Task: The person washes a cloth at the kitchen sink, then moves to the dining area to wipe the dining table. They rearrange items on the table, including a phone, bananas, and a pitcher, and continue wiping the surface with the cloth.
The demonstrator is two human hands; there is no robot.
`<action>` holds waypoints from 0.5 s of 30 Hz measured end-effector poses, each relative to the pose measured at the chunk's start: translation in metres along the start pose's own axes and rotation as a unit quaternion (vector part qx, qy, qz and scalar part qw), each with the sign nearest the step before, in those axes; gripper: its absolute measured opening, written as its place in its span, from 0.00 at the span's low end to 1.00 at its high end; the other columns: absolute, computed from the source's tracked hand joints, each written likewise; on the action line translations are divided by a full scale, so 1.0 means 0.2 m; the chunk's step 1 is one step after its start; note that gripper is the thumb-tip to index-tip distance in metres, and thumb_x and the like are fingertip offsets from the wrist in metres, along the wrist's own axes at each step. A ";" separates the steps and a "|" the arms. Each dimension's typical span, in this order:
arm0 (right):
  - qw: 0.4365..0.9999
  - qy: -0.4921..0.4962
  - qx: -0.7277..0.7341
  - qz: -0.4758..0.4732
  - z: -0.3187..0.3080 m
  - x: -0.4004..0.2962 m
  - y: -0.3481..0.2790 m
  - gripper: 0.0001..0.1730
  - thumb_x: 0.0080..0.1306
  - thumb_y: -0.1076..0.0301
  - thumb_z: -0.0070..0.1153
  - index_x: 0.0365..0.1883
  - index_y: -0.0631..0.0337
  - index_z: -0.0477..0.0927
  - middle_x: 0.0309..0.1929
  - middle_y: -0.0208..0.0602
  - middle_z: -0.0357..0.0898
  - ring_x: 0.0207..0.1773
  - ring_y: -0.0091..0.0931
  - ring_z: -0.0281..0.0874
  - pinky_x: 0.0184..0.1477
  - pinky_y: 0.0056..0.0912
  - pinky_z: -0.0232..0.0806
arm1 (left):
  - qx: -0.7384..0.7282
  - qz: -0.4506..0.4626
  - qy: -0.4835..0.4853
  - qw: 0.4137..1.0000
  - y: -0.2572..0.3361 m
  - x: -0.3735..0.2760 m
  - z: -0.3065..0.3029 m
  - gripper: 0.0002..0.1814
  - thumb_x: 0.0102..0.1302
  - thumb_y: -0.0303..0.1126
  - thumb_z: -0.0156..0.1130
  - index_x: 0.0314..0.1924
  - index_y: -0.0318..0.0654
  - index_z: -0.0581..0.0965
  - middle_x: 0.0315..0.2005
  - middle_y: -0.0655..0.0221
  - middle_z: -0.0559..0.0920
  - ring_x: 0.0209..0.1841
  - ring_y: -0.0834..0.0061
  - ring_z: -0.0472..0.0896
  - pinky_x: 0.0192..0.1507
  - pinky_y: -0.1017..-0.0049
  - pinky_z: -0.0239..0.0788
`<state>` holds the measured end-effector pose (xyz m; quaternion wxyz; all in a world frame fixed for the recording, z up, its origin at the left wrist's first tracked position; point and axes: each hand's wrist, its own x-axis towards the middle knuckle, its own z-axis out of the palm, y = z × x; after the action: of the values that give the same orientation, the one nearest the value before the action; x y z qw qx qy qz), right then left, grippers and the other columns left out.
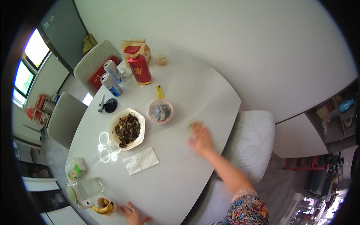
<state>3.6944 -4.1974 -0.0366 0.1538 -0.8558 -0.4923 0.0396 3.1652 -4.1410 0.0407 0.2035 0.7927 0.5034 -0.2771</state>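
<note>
My right hand (200, 139) is low over the right part of the white table (180, 180), its fingers bunched around something small and greenish, too blurred to name. My left hand (132, 214) rests with spread fingers at the table's near edge, beside a bowl (101, 201) of bananas and other fruit. A plastic-lined bowl (161, 111) holding ash-like grey waste stands left of and beyond my right hand, a yellow lighter (159, 92) just behind it. An octagonal plate (142, 132) of dark cooked food and a folded white napkin (141, 160) lie between my hands.
A red bottle (140, 69), two cans (111, 84), a paper bag (144, 52) and a small nut-filled jar (161, 60) stand farther back. At left are a black phone stand (109, 105), a tissue pack (76, 168) and a glass pitcher (90, 188). Padded chairs (250, 140) border the table.
</note>
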 end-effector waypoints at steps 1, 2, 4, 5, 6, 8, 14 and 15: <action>0.996 -0.027 -0.025 0.081 -0.08 0.16 0.09 0.46 0.68 0.47 0.49 0.76 0.62 0.49 0.77 0.49 0.49 0.79 0.42 0.45 0.76 0.52 0.39 | 0.001 -0.004 0.000 1.000 0.00 0.00 -0.01 0.87 0.28 0.64 0.81 0.72 0.24 0.31 0.64 0.14 0.34 0.71 0.23 0.33 0.73 0.44 0.30; 0.988 0.074 -0.090 0.106 -0.04 0.22 0.33 0.43 0.70 0.46 0.45 0.76 0.60 0.49 0.78 0.48 0.47 0.79 0.41 0.43 0.76 0.51 0.37 | 0.002 0.012 0.001 1.000 0.05 0.05 -0.02 0.87 0.29 0.64 0.81 0.72 0.24 0.31 0.64 0.14 0.33 0.71 0.23 0.33 0.73 0.44 0.30; 0.981 0.069 -0.068 0.167 -0.06 0.39 0.37 0.41 0.73 0.43 0.39 0.77 0.53 0.47 0.79 0.45 0.43 0.81 0.39 0.37 0.77 0.49 0.32 | -0.007 0.022 0.024 0.999 0.01 0.06 0.02 0.88 0.26 0.65 0.80 0.72 0.25 0.31 0.63 0.11 0.32 0.70 0.21 0.33 0.71 0.41 0.31; 0.986 0.058 -0.078 0.135 -0.01 0.38 0.31 0.41 0.72 0.43 0.40 0.77 0.53 0.48 0.79 0.45 0.43 0.81 0.39 0.38 0.77 0.50 0.32 | -0.005 0.016 0.024 1.000 0.00 0.05 0.04 0.88 0.26 0.65 0.80 0.72 0.25 0.32 0.63 0.11 0.32 0.70 0.21 0.33 0.71 0.41 0.31; 0.989 0.045 -0.089 0.106 0.04 0.35 0.21 0.41 0.72 0.44 0.40 0.77 0.52 0.48 0.79 0.45 0.43 0.81 0.39 0.38 0.77 0.50 0.33 | -0.002 0.013 0.020 1.000 0.01 0.06 0.03 0.88 0.27 0.65 0.80 0.72 0.25 0.32 0.63 0.12 0.32 0.70 0.21 0.33 0.71 0.41 0.31; 0.998 0.034 -0.050 0.013 0.10 0.21 -0.07 0.40 0.71 0.47 0.45 0.76 0.52 0.50 0.79 0.45 0.44 0.80 0.40 0.40 0.77 0.51 0.35 | -0.001 0.009 0.027 1.000 0.00 0.05 0.03 0.87 0.27 0.65 0.80 0.72 0.25 0.32 0.63 0.12 0.33 0.70 0.21 0.33 0.71 0.40 0.31; 0.991 -0.053 0.047 -0.112 0.08 -0.15 -0.44 0.36 0.69 0.56 0.49 0.74 0.54 0.57 0.77 0.45 0.49 0.78 0.40 0.47 0.76 0.49 0.41 | -0.007 0.012 0.049 0.999 -0.04 -0.02 0.03 0.85 0.29 0.64 0.80 0.73 0.27 0.34 0.64 0.12 0.34 0.70 0.20 0.34 0.71 0.39 0.31; 0.996 -0.041 0.038 -0.076 0.06 -0.10 -0.36 0.35 0.69 0.58 0.48 0.74 0.54 0.58 0.77 0.45 0.50 0.78 0.40 0.48 0.76 0.48 0.41 | -0.012 0.017 0.054 0.998 -0.05 -0.01 0.04 0.85 0.30 0.64 0.80 0.73 0.27 0.34 0.64 0.12 0.34 0.70 0.20 0.34 0.71 0.39 0.31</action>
<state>3.6220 -4.1771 -0.0274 0.1682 -0.8071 -0.5601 0.0819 3.1548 -4.1426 0.0352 0.1899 0.8127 0.5032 -0.2241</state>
